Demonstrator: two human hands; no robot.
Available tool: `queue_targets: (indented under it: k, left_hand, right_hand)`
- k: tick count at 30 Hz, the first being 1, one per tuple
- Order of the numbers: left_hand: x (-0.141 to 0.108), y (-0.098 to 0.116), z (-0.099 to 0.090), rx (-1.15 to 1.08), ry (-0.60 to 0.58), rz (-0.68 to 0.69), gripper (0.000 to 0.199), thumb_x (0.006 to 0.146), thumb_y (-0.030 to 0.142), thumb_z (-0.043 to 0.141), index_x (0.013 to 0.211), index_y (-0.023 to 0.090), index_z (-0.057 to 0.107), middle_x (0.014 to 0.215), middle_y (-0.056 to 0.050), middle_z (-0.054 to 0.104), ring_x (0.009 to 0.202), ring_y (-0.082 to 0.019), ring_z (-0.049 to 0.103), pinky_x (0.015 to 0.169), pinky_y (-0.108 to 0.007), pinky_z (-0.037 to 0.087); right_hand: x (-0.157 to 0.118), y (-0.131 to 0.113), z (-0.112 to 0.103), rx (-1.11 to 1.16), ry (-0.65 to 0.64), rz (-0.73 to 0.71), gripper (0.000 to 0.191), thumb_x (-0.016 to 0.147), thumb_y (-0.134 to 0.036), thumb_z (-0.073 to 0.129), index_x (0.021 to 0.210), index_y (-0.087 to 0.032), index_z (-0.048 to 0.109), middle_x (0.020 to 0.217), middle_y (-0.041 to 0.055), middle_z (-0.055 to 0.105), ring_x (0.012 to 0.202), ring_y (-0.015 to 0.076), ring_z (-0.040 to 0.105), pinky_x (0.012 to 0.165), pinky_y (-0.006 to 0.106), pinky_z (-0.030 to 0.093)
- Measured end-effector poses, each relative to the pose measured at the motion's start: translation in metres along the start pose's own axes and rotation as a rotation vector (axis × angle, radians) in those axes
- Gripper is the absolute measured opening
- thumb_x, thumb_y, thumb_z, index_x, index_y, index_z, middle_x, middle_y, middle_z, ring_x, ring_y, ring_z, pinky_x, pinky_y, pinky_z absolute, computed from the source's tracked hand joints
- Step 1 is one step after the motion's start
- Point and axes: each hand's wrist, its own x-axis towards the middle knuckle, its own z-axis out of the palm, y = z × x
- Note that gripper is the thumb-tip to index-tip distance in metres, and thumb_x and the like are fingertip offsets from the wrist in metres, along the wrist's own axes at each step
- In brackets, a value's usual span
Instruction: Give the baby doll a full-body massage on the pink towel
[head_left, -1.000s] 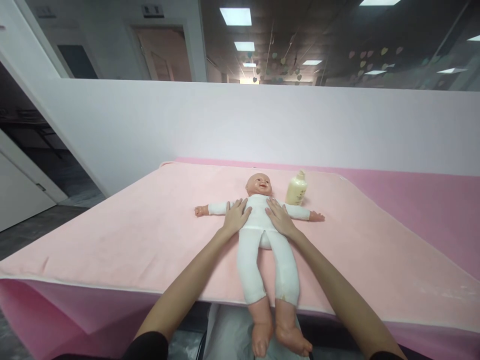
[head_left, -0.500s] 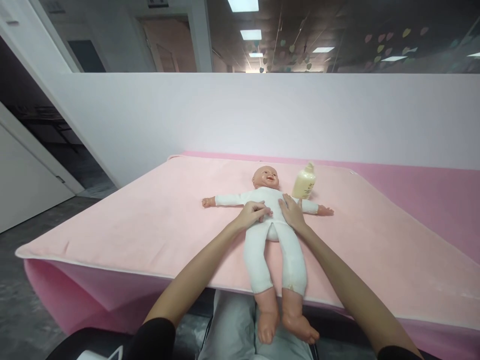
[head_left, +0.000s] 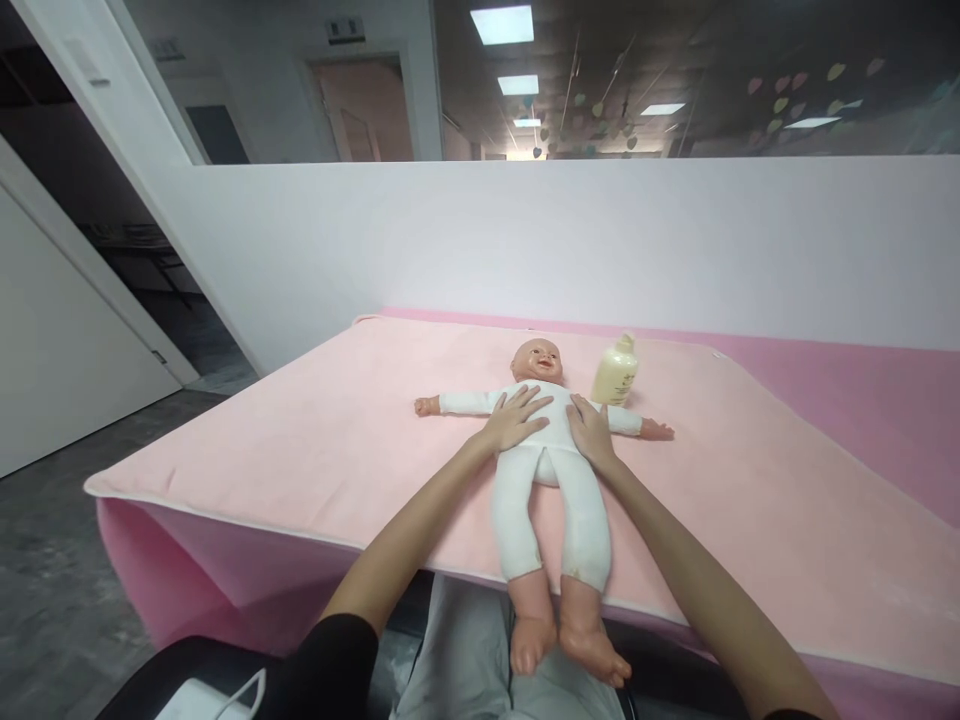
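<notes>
A baby doll (head_left: 551, 465) with a white cloth body lies on its back, arms stretched out to both sides. Its head points to the far side and its feet hang over the near table edge. My left hand (head_left: 516, 418) lies with spread fingers on the left side of the doll's torso. On the torso's right side rests my right hand (head_left: 591, 430), fingers stretched out and flat. Neither hand grips anything. Behind the doll's arm on the right stands a pale yellow pump bottle (head_left: 615, 372), upright and apart from my hands.
A light pink blanket (head_left: 300, 450) covers the table, over a darker pink cover (head_left: 840, 400). Behind it rises a white wall (head_left: 525, 240) with a window above. At the left is a white door (head_left: 75, 330). A white device (head_left: 206, 700) lies at the lower left.
The fingers of my left hand have gone from curled to spread flat on the doll's torso. My right hand stays on the torso. The camera view has shifted slightly.
</notes>
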Motion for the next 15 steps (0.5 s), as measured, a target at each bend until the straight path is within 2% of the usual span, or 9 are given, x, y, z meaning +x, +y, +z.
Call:
queue_targets:
  k: [3,5,7,8,9,10,12,15]
  left_hand:
    - [0.008,-0.010,0.003,0.047,0.076,-0.063,0.060,0.089,0.060,0.029,0.143,0.035,0.027,0.156,0.000,0.012,0.143,-0.023,0.008,0.113,-0.051,0.010]
    - [0.007,-0.017,0.004,0.074,0.146,-0.081,0.059,0.090,0.059,0.027,0.143,0.033,0.028,0.155,-0.003,0.016,0.142,-0.024,0.014,0.113,-0.050,0.014]
    - [0.003,-0.023,0.003,0.123,0.221,-0.090,0.059,0.092,0.056,0.025,0.143,0.029,0.029,0.151,-0.006,0.028,0.139,-0.023,0.024,0.113,-0.049,0.016]
    - [0.001,-0.026,0.003,0.157,0.253,-0.093,0.058,0.092,0.054,0.024,0.143,0.026,0.030,0.147,-0.007,0.035,0.137,-0.023,0.030,0.113,-0.049,0.016]
    - [-0.001,-0.028,0.002,0.194,0.282,-0.092,0.057,0.093,0.052,0.024,0.142,0.024,0.033,0.143,-0.008,0.042,0.134,-0.022,0.035,0.113,-0.048,0.016]
    - [-0.003,-0.029,0.001,0.227,0.309,-0.094,0.056,0.093,0.050,0.025,0.140,0.022,0.037,0.138,-0.009,0.048,0.130,-0.022,0.040,0.113,-0.047,0.016]
    - [-0.006,-0.030,0.000,0.282,0.362,-0.108,0.052,0.094,0.046,0.027,0.134,0.020,0.045,0.128,-0.009,0.057,0.121,-0.022,0.049,0.113,-0.048,0.013]
    - [-0.007,-0.027,-0.001,0.322,0.425,-0.166,0.045,0.094,0.039,0.029,0.125,0.019,0.053,0.118,-0.010,0.063,0.110,-0.023,0.057,0.112,-0.049,0.013]
  right_hand:
    - [-0.002,-0.003,-0.004,0.022,0.089,-0.087,0.041,0.090,-0.031,0.034,0.117,-0.013,0.057,0.125,0.0151,0.058,0.121,0.0270,0.050,0.110,0.059,0.016]
    - [-0.006,-0.011,-0.010,0.057,0.112,-0.319,0.034,0.088,-0.027,0.038,0.110,-0.017,0.062,0.116,0.0117,0.064,0.114,0.0241,0.056,0.110,0.055,0.022]
    - [-0.011,-0.022,-0.016,0.098,0.035,-0.622,0.028,0.085,-0.022,0.043,0.101,-0.020,0.065,0.108,0.0077,0.068,0.107,0.0204,0.060,0.110,0.050,0.028]
    - [-0.013,-0.028,-0.017,0.116,-0.034,-0.727,0.026,0.084,-0.020,0.044,0.098,-0.021,0.066,0.105,0.0063,0.069,0.104,0.0192,0.061,0.110,0.048,0.029]
    - [-0.015,-0.034,-0.018,0.133,-0.107,-0.772,0.026,0.084,-0.020,0.045,0.097,-0.022,0.067,0.103,0.0053,0.069,0.103,0.0185,0.062,0.110,0.047,0.030]
    - [-0.017,-0.039,-0.019,0.146,-0.176,-0.763,0.026,0.084,-0.020,0.045,0.098,-0.022,0.067,0.103,0.0048,0.070,0.104,0.0184,0.062,0.110,0.048,0.030]
    - [-0.018,-0.045,-0.019,0.146,-0.307,-0.650,0.029,0.087,-0.024,0.043,0.105,-0.023,0.066,0.111,0.0047,0.067,0.112,0.0195,0.058,0.111,0.051,0.025]
    - [-0.015,-0.048,-0.018,0.077,-0.432,-0.472,0.035,0.091,-0.035,0.040,0.120,-0.026,0.059,0.131,0.0046,0.055,0.131,0.0219,0.041,0.113,0.056,0.011]
